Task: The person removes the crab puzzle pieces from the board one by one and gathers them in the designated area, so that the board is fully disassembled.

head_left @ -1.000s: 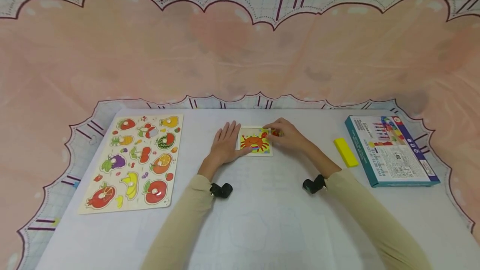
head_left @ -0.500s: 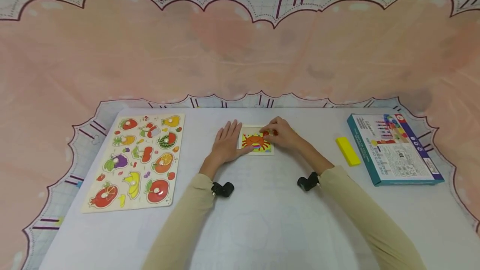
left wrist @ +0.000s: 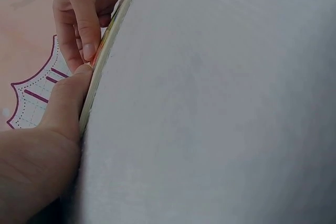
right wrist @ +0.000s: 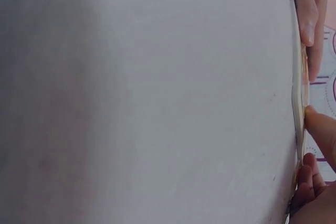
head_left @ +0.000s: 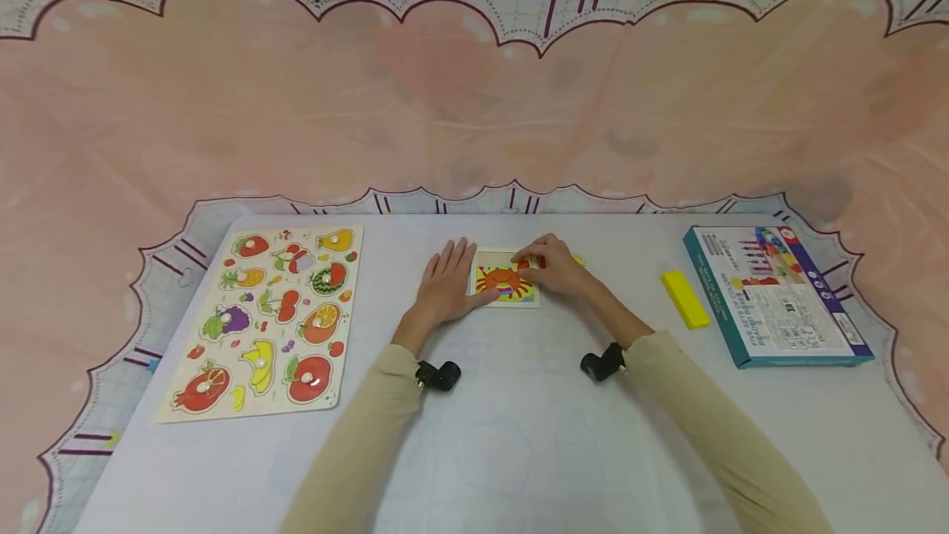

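Observation:
A small crab picture puzzle (head_left: 502, 281) in a pale frame lies flat on the white table. My left hand (head_left: 447, 283) rests at its left side, fingers straight and spread, thumb lying over the lower left of the picture. At the upper right corner my right hand (head_left: 556, 264) has its index finger and thumb bent around a red claw piece (head_left: 523, 265), pinching it at the board. The other right fingers are curled under, hiding part of the right edge. In the left wrist view the board (left wrist: 107, 51) shows edge-on, both thumbs at it.
A bit of yellow and green (head_left: 579, 259) shows just behind the right hand. To the left lies a large fruit peg puzzle (head_left: 278, 270). A yellow block (head_left: 685, 300) and a teal-edged printed box (head_left: 778, 295) lie to the right. A patterned cloth hangs behind the table.
My right hand has shifted slightly left and farther over the puzzle's upper right corner, and a yellow bit now shows behind it. The left hand has stayed in place.

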{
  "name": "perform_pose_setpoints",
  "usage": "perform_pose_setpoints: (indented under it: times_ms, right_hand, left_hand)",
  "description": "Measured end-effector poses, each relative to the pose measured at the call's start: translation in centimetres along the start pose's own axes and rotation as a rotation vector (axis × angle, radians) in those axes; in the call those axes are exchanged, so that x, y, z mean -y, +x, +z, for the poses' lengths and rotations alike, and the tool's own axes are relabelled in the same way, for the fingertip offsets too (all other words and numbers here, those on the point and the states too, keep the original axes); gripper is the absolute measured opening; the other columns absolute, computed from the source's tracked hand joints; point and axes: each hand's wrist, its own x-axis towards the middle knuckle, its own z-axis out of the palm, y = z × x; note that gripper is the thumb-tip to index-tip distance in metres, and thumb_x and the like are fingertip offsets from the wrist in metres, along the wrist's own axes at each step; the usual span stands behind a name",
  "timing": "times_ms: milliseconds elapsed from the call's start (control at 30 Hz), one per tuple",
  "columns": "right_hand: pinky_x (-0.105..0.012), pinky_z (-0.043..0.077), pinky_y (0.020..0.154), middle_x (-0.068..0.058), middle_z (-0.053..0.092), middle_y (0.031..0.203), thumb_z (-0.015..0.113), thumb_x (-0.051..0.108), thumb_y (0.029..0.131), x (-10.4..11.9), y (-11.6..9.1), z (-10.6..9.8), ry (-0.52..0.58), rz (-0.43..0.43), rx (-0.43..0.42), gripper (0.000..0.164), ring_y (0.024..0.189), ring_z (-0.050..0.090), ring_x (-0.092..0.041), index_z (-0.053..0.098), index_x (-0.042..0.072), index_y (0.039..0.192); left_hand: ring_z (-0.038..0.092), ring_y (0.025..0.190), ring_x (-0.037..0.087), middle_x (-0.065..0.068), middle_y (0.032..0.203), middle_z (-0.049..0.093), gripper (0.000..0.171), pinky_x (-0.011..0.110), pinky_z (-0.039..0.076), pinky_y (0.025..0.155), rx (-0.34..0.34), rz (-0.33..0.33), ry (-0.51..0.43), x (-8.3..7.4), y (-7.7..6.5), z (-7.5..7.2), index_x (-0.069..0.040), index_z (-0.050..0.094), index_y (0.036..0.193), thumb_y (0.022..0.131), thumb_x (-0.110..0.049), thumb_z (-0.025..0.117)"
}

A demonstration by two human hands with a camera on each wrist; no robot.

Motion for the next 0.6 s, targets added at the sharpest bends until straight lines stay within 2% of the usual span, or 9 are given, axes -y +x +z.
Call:
perform_pose_setpoints:
  times_ms: [400,500,600]
  right_hand:
    - [-0.042,0.039,0.094,-0.018,0.049,0.126,0.064,0.02,0.093,1.2,0.0,0.0,-0.027,0.108,0.006,0.026,0.116,0.039,-0.032,0.067,0.009,0.117]
    - [-0.042,0.038,0.094,-0.019,0.048,0.125,0.063,0.019,0.093,1.4,-0.1,0.2,-0.03,0.115,-0.009,0.025,0.117,0.038,-0.032,0.067,0.009,0.116]
    - [-0.041,0.036,0.091,-0.019,0.047,0.122,0.063,0.018,0.093,1.5,-0.3,0.4,-0.037,0.098,-0.03,0.019,0.116,0.037,-0.033,0.068,0.008,0.108]
  left_hand:
    - [-0.001,0.154,0.028,0.009,0.166,0.003,0.097,0.048,0.004,0.124,-0.01,0.004,-0.015,0.0,-0.1,-0.1,-0.012,0.009,0.157,0.088,-0.066,0.051]
    - [0.0,0.154,0.028,0.009,0.166,0.004,0.097,0.048,0.004,0.124,-0.013,0.007,-0.017,0.0,-0.1,-0.1,-0.011,0.01,0.157,0.089,-0.066,0.051]
    - [-0.001,0.154,0.028,0.009,0.166,0.003,0.097,0.048,0.004,0.124,-0.009,0.008,-0.013,0.0,-0.1,-0.1,-0.011,0.009,0.157,0.089,-0.066,0.051]
